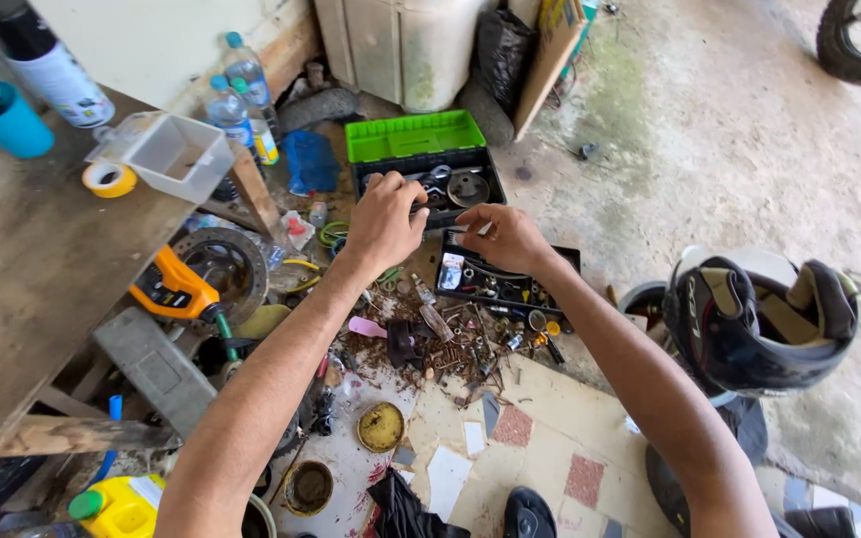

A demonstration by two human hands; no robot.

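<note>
Over a black tray (429, 189), left hand (383, 224) curls, perhaps pinching a small part; right hand (506, 239) half-closed; helmet (759, 324) at three o'clock.

A black tool case (429, 174) with a raised green lid is seen open, metal parts inside, just beyond the fingertips.

Your left hand (383, 223) and right hand (506, 239) are both bare, no gloves, no rings, no watch on either wrist, and your forearms run uncovered right down to the frame's edge, no sleeves showing
</note>
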